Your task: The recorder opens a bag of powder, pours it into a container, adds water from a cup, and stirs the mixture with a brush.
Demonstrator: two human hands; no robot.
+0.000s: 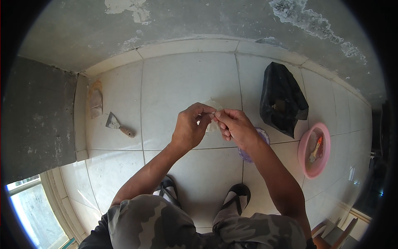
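Note:
My left hand (192,124) and my right hand (235,125) meet in front of me above the tiled floor, both closed with thumbs and fingertips pinched together. A small pale bit shows between the fingertips. It looks like part of the crumpled, whitish, thin plastic bag (213,126) seen behind and below the hands, though they hide much of it. Beneath my right forearm, a purple round container (263,136) is partly covered. To the left, a putty knife (120,125) with a worn handle lies flat on the tiles.
A black plastic bag (282,83) lies at the right, a brownish block in its folds. Beside it, a pink basin (326,159) holds an orange-handled tool. A grey peeling wall (186,20) stands ahead. My feet, in black flip-flops, are below; a wooden chair (338,232) is at the lower right.

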